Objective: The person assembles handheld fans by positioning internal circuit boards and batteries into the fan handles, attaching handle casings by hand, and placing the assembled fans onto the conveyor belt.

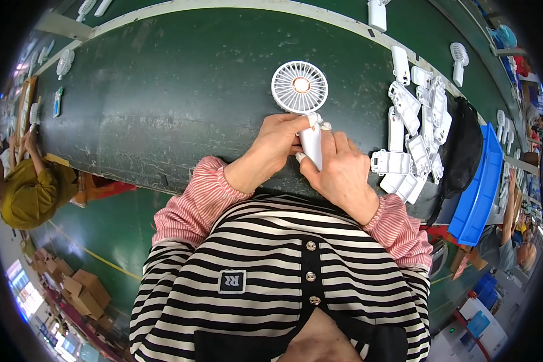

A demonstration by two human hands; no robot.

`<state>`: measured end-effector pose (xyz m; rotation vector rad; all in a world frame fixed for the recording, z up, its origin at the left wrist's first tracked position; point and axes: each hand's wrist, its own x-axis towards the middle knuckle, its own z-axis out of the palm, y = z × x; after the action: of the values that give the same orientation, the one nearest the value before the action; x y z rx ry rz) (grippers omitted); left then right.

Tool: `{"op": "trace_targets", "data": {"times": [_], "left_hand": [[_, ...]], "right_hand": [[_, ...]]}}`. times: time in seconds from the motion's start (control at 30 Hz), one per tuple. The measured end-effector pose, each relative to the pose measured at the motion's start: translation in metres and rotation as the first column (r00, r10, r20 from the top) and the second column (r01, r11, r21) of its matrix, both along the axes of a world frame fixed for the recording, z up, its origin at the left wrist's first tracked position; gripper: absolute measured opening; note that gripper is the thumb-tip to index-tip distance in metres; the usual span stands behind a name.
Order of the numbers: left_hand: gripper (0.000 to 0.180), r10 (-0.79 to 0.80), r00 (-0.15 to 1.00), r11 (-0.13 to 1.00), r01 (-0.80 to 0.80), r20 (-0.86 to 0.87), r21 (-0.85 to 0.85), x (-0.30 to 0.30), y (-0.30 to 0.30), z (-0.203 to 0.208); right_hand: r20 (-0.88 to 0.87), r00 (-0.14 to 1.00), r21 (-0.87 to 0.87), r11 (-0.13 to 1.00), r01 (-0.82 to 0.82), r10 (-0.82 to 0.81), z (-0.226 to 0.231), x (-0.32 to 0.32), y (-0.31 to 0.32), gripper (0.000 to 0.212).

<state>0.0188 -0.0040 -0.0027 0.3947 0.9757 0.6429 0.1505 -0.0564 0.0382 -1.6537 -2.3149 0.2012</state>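
Note:
A white handheld fan (300,87) with a round slatted head and an orange ring at its hub lies on the dark green table (181,78), head pointing away from me. My left hand (276,140) is closed around the top of its handle, just below the head, thumb along the upper side. My right hand (339,168) grips the lower handle, its fingers laid along the right side and the thumb at the left. Fingertips of the right hand wear white covers. Part of the handle is hidden by both hands.
To my right lies a heap of white plastic handle shells (417,114), with a black cloth (464,151) and a blue bin (478,187) beyond. More white fans (459,60) lie past the table's pale edge strip. A person in a mustard top (39,190) works at the left.

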Motion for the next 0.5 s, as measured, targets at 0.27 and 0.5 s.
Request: {"op": "trace_targets", "data": {"times": [0.27,0.5], "left_hand": [[0.028,0.023,0.999,0.998,-0.025,0.033,0.051,-0.004,0.000,0.003],[0.030,0.002,0.981,0.970,-0.049,0.194,0.239,-0.002,0.000,0.009]], "right_hand": [[-0.312,0.926,-0.113,0.976,0.185,-0.211,-0.001,0.007,-0.001,0.046],[-0.732,0.477,-0.568,0.823,-0.032,-0.487,-0.024,0.013,0.008,0.033]]}}
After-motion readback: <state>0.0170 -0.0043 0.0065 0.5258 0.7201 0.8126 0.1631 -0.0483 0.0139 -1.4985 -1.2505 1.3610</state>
